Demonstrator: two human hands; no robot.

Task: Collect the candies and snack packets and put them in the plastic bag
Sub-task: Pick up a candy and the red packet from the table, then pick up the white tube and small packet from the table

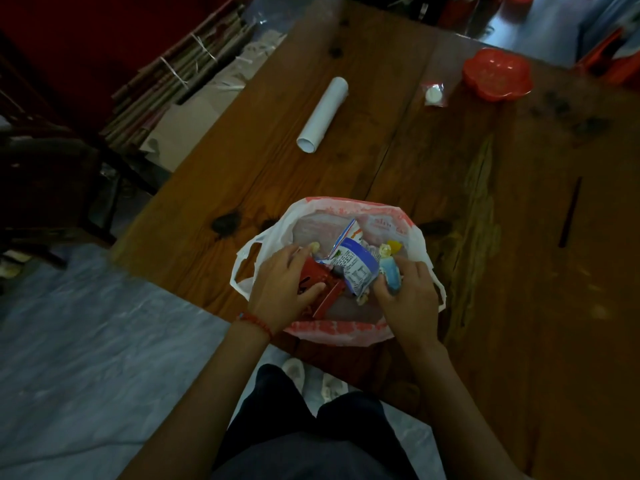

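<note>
Hands work together over the mouth of the bag point(414, 233), which lies open on the table point(311, 161) near its front edge, so anything let go should fall inside rather than onto the wood. The left hand point(282, 287) curls its fingers around a red packet point(313, 273) and pins a small pale candy point(315, 246) at the fingertips; it sits low in the opening, probably to press the load down. The right hand point(407, 292) pinches a light blue candy point(390, 273) between thumb and fingers at the bag's right side. Between them a blue and white packet point(353, 263) stands tilted, propped by both hands, and a yellow candy point(394, 245) lies just behind it. One wrapped white sweet point(433, 94) lies well apart on the far side, beside a red bowl point(497, 74), so the collecting looks nearly but not fully done. A white roll point(323, 114) lies off to the left.
</note>
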